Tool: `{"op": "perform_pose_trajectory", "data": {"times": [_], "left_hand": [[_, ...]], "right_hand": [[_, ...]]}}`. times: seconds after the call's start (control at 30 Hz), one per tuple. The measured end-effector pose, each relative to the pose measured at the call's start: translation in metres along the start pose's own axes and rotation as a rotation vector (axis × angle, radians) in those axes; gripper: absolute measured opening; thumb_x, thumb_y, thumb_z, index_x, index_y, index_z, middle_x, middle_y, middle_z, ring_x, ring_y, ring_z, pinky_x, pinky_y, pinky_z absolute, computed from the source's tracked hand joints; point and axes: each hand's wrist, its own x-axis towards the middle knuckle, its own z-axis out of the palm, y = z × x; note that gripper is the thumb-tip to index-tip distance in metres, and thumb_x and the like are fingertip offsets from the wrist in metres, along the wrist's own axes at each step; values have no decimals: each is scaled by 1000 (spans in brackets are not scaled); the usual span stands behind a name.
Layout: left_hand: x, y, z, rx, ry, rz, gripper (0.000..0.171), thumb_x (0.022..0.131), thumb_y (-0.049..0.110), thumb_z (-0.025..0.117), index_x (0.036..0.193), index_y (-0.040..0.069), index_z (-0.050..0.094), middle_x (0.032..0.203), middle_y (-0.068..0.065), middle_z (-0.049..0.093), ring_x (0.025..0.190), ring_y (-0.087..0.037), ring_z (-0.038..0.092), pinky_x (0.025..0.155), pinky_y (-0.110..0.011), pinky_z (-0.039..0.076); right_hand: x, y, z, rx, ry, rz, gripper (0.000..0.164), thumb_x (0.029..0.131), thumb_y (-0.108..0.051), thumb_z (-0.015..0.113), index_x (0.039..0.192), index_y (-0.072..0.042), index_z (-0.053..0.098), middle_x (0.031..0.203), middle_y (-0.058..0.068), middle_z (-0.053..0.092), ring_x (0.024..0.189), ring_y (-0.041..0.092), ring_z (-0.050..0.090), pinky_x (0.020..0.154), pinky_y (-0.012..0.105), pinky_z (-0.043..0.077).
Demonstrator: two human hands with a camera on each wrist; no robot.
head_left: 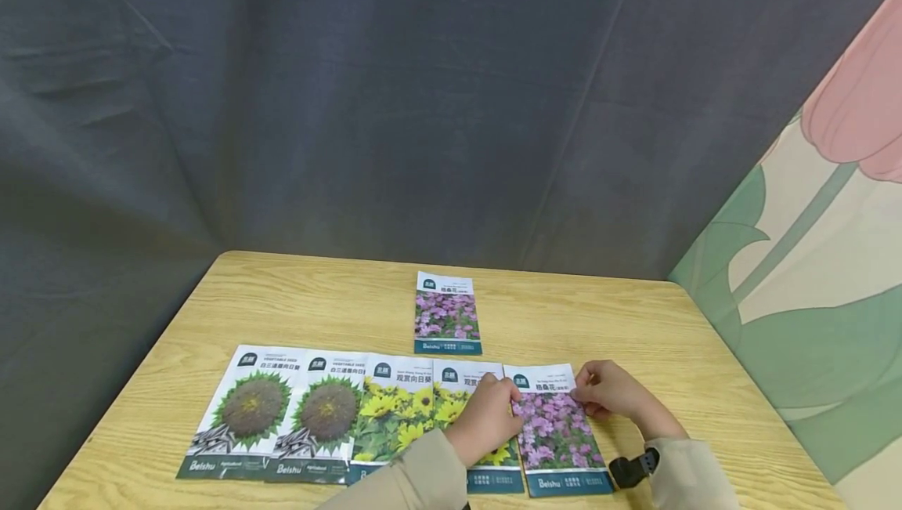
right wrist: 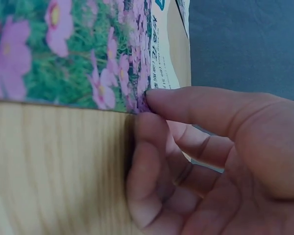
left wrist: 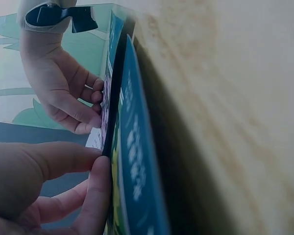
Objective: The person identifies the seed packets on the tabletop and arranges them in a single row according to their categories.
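A seed packet with purple flowers lies at the right end of a row of packets. My left hand pinches its left edge between thumb and finger, reaching over the neighbouring yellow-flower packet and covering part of it. On the opposite side, my right hand pinches the right edge near the upper part. The right wrist view shows that thumb on the printed face, with the curled fingers at the edge. Seen from the left wrist, the purple packet's edge stands slightly apart from the yellow one.
Two sunflower-head packets and another yellow-flower packet fill the row's left part, overlapping. A second purple-flower packet lies alone behind the row. The wooden table meets a dark curtain at the back.
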Motion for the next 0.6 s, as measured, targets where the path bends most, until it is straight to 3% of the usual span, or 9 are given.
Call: {"op": "perform_pose_trajectory", "data": {"times": [0.23,0.4,0.6], "left_hand": [[-1,0,0,14,-14,-6,23,84,1,77,104,0,65,100,-9,51,69,-13,44,68,-27,49],[-1,1,1,-12,-14,-19,28,83,-1,77,108,-1,63,103,-11,51,65,-12,46,61,-24,47],[-2,2,2,9,-2,-26,30,81,-2,77,107,-2,63,102,-11,50,67,-13,47,62,-24,48]], "right_hand": [[1,0,3,-22,47,42,12,92,-3,69,89,-1,58,76,7,54,64,19,56,55,31,51],[1,1,3,-28,45,21,12,92,-3,68,88,0,58,75,7,55,64,19,56,54,29,50],[-1,1,3,-31,32,-10,11,93,-3,66,86,0,59,76,6,56,66,19,55,55,29,49]]}}
